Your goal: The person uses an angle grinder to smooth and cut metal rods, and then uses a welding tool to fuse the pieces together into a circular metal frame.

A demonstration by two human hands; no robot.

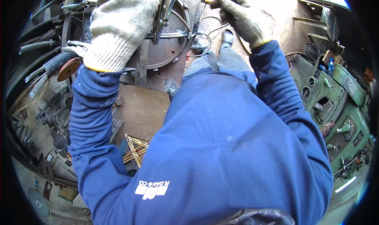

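Observation:
Near the top edge my left hand (124, 25), in a thick pale knit glove, is closed at locking pliers (169, 12) of dark metal. Its fingertips are partly hidden behind the tool and the edge of the picture. The pliers stand over a metal plate (164, 67) that carries a curved rod (173, 58) and a straight steel bar (171, 35). To the right, my right hand (241, 19), in a dirtier glove, has its fingers curled round a thin tool with a yellow part (208, 1); most of the tool is hidden.
Clamps (77, 47) and several bars crowd the left side, with a flat board (144, 106) and brass-coloured rods (136, 148) below. Cables (213, 21) trail across the floor by my feet (227, 37). A green machine (327, 96) stands at the right.

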